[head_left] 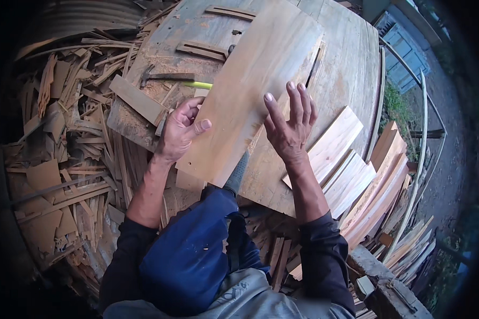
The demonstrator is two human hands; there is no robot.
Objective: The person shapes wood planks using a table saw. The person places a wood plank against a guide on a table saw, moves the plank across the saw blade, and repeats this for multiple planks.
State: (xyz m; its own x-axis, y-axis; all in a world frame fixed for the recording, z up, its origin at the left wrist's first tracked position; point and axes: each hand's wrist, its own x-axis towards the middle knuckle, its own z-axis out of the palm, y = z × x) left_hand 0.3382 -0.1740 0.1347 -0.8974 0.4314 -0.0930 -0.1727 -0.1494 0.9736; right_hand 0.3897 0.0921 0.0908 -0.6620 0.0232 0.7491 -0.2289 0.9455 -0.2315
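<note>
A long, pale wooden board (255,69) lies slantwise in front of me, its near end above my knee. My left hand (181,130) is closed on the board's left edge, with the thumb on top and the fingers partly hidden beneath. Over the right edge, my right hand (291,125) is raised with its fingers spread and nothing in it. A claw hammer (167,77) rests to the left of the board, its yellow-green handle partly covered by the board. Below the board is a broad wooden worktop (346,58) scattered with sawdust.
Two slotted wood pieces (202,50) lie on the worktop's far part. Cut boards (332,141) sit at its right, with stacked planks (380,181) beyond. Scrap wood (64,196) heaps up on the left. A masonry ledge (380,287) stands at the lower right.
</note>
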